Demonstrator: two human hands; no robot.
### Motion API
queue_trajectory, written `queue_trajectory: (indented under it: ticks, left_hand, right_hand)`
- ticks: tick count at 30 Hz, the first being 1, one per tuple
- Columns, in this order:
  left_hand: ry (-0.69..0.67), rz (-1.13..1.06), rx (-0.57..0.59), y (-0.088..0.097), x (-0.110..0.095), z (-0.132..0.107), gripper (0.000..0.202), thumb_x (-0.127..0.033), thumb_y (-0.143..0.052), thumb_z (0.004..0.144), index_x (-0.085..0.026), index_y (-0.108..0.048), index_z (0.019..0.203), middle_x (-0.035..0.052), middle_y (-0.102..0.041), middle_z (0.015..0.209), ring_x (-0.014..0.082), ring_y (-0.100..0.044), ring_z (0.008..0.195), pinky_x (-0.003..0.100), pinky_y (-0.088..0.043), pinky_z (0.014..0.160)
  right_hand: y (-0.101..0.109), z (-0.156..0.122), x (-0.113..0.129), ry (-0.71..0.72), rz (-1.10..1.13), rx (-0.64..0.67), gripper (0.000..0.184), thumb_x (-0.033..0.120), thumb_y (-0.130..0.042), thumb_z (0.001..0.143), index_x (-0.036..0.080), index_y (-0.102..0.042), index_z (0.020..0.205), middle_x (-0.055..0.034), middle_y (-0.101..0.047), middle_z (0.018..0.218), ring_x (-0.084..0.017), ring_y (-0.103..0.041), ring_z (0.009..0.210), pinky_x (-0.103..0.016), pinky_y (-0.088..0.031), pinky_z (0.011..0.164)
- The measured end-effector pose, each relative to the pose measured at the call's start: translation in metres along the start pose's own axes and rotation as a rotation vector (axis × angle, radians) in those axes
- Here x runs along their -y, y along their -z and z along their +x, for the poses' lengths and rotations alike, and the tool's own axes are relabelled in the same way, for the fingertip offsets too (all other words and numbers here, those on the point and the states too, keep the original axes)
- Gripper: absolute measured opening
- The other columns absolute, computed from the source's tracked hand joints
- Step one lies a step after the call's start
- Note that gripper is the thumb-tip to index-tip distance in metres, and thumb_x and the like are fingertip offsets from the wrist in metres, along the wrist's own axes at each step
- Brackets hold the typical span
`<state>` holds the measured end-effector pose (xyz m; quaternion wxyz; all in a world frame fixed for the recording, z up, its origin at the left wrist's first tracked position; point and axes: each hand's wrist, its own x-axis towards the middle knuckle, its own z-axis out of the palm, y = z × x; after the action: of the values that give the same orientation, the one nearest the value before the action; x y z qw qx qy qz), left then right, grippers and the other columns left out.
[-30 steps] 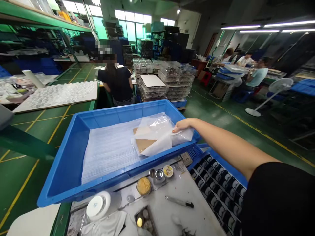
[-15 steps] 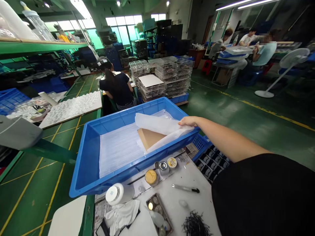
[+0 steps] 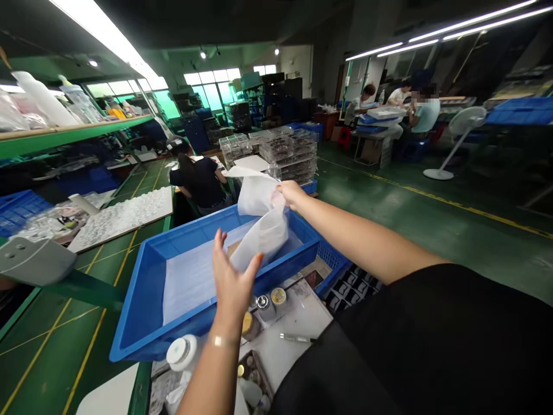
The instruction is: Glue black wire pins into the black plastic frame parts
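My right hand (image 3: 291, 193) grips the top of a white translucent plastic sheet (image 3: 261, 222) and holds it up above a blue plastic crate (image 3: 142, 311). The sheet hangs down into the crate, which is lined with a stack of white sheets (image 3: 190, 279). A brown cardboard piece (image 3: 232, 248) peeks out behind the sheet. My left hand (image 3: 231, 279) is raised in front of the crate with fingers spread, its thumb touching the sheet's lower end.
Small tins (image 3: 272, 300), a white bottle (image 3: 182, 353) and a pen (image 3: 296, 338) lie on the workbench below the crate. A tray of dark parts (image 3: 349, 282) sits at the right. A seated person (image 3: 199, 178) works beyond the crate, beside stacked clear trays (image 3: 285, 151).
My right hand has lifted the plastic sheet up out of the crate. My left hand has come into view and reached up to the sheet's lower end.
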<state>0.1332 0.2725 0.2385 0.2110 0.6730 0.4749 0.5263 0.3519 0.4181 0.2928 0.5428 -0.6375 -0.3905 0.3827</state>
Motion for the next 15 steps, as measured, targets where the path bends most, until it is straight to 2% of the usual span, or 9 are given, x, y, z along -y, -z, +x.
queue_trajectory:
  ticks: [2,4,5,6,8,9,11,13,15]
  left_hand:
    - [-0.141,0.18,0.062,-0.029,-0.003,0.041,0.111,-0.049,-0.08,0.063,-0.02,-0.016,0.149,0.0137,-0.027,0.152,0.0305,-0.024,0.14,0.044,-0.022,0.115]
    - [-0.085,0.311,0.157,-0.051,-0.002,0.067,0.118,-0.047,-0.08,0.061,-0.015,-0.011,0.15,0.0166,-0.029,0.15,0.0334,-0.027,0.138,0.044,-0.028,0.111]
    - [-0.021,0.358,0.223,-0.058,0.0,0.074,0.111,-0.046,-0.078,0.064,-0.015,-0.015,0.15,0.0165,-0.038,0.146,0.0333,-0.036,0.133,0.042,-0.035,0.105]
    - [0.037,0.39,0.294,-0.061,0.004,0.078,0.097,-0.044,-0.074,0.068,-0.016,-0.025,0.147,0.0146,-0.049,0.137,0.0321,-0.047,0.125,0.039,-0.041,0.098]
    - [0.109,0.426,0.43,-0.06,0.011,0.082,0.059,-0.04,-0.069,0.074,-0.019,-0.055,0.127,0.008,-0.068,0.107,0.0271,-0.063,0.098,0.031,-0.048,0.078]
    - [0.117,0.44,0.485,-0.055,0.014,0.082,0.042,-0.039,-0.067,0.074,-0.019,-0.065,0.111,0.0051,-0.071,0.091,0.0245,-0.066,0.086,0.027,-0.047,0.069]
    - [0.107,0.487,0.556,-0.044,0.016,0.083,0.025,-0.038,-0.067,0.074,-0.018,-0.07,0.088,0.0027,-0.069,0.073,0.0213,-0.065,0.071,0.024,-0.042,0.058]
    - [0.074,0.557,0.589,-0.033,0.012,0.086,0.023,-0.038,-0.064,0.076,-0.017,-0.07,0.084,0.0031,-0.068,0.071,0.0204,-0.063,0.069,0.024,-0.038,0.055]
    - [0.006,0.626,0.608,-0.031,0.0,0.09,0.023,-0.037,-0.056,0.082,-0.018,-0.069,0.086,0.0042,-0.068,0.074,0.0207,-0.062,0.072,0.024,-0.037,0.057]
  right_hand:
    - [-0.008,-0.013,0.016,-0.011,0.066,0.052,0.02,0.031,-0.055,0.094,0.011,-0.06,0.095,-0.0002,-0.06,0.077,-0.009,-0.057,0.06,-0.023,-0.051,0.056]
    - [-0.011,-0.023,0.031,-0.016,0.141,0.081,0.018,0.028,-0.055,0.094,0.011,-0.06,0.093,0.0,-0.06,0.075,-0.009,-0.058,0.06,-0.023,-0.051,0.056]
    - [-0.009,-0.027,0.037,-0.009,0.185,0.076,0.016,0.025,-0.054,0.094,0.01,-0.059,0.092,-0.0001,-0.061,0.074,-0.01,-0.059,0.06,-0.024,-0.052,0.056]
    - [-0.005,-0.03,0.043,0.008,0.233,0.054,0.013,0.022,-0.053,0.093,0.011,-0.059,0.091,-0.0003,-0.061,0.074,-0.01,-0.06,0.06,-0.024,-0.052,0.056]
    - [0.014,-0.033,0.053,0.066,0.332,-0.04,0.009,0.015,-0.048,0.092,0.012,-0.057,0.093,-0.0007,-0.062,0.075,-0.012,-0.062,0.064,-0.025,-0.053,0.058]
    - [0.028,-0.033,0.056,0.1,0.379,-0.103,0.011,0.013,-0.045,0.091,0.013,-0.056,0.094,-0.001,-0.062,0.076,-0.012,-0.063,0.067,-0.025,-0.054,0.06]
    - [0.065,-0.031,0.056,0.156,0.454,-0.233,0.017,0.012,-0.039,0.091,0.016,-0.054,0.099,-0.0021,-0.063,0.082,-0.013,-0.065,0.075,-0.023,-0.054,0.063]
    - [0.111,-0.03,0.045,0.182,0.483,-0.344,0.019,0.015,-0.035,0.091,0.017,-0.051,0.102,-0.0041,-0.064,0.088,-0.014,-0.066,0.082,-0.023,-0.055,0.065]
    - [0.162,-0.032,0.019,0.189,0.444,-0.425,0.019,0.019,-0.033,0.091,0.018,-0.049,0.101,-0.0062,-0.064,0.087,-0.016,-0.066,0.085,-0.025,-0.056,0.066]
